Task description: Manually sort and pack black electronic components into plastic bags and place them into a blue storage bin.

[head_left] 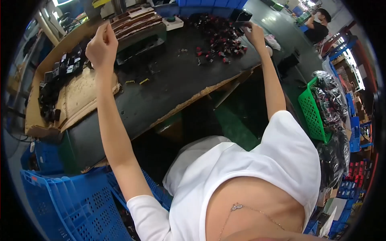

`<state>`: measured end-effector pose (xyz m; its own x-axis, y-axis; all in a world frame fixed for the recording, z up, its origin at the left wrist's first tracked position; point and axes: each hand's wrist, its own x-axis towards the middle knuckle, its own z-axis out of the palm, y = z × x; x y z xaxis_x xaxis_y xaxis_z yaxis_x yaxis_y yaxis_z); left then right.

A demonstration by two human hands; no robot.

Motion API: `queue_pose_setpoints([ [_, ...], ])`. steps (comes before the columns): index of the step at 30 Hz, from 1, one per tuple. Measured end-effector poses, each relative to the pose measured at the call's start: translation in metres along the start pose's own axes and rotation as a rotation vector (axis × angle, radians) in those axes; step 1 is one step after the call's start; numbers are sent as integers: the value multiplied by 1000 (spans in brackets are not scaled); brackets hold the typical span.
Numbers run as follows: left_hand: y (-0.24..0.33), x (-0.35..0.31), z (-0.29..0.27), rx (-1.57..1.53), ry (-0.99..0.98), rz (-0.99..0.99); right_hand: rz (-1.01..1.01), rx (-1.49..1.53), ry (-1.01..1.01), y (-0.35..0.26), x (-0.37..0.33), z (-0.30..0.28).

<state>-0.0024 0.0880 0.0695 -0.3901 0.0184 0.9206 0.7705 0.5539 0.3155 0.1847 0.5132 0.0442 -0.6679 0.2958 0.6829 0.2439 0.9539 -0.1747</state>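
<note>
My left hand (102, 46) is raised over the far left of the dark workbench (173, 76), its fingers curled closed. Anything inside them is hidden. Beside it stands a long brown slotted fixture (134, 22) with pale strips along it. My right hand (255, 35) reaches to the right edge of a heap of small black and red parts (219, 38). Its fingertips are pinched together by something dark that I cannot make out. A white block with a green round button (173, 22) sits between the fixture and the heap.
An open cardboard box (44, 80) with black parts lies on the left. Two small yellow pieces (144, 81) rest on the bench. A blue crate (76, 205) is at lower left, a green basket (311, 110) with bagged parts at right. Another person (317, 28) sits far right.
</note>
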Motion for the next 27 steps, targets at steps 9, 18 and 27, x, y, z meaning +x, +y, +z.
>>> queue_pose_setpoints([
  [9, 6, -5, -2, 33, -40, 26, 393, -164, -345, 78, 24, 44],
  [18, 5, -7, 9, 41, -101, 74, 353, -369, -329, 96, 29, 70],
  [27, 5, -11, 10, 56, -114, 198, 7, 423, -86, -47, -26, 0],
])
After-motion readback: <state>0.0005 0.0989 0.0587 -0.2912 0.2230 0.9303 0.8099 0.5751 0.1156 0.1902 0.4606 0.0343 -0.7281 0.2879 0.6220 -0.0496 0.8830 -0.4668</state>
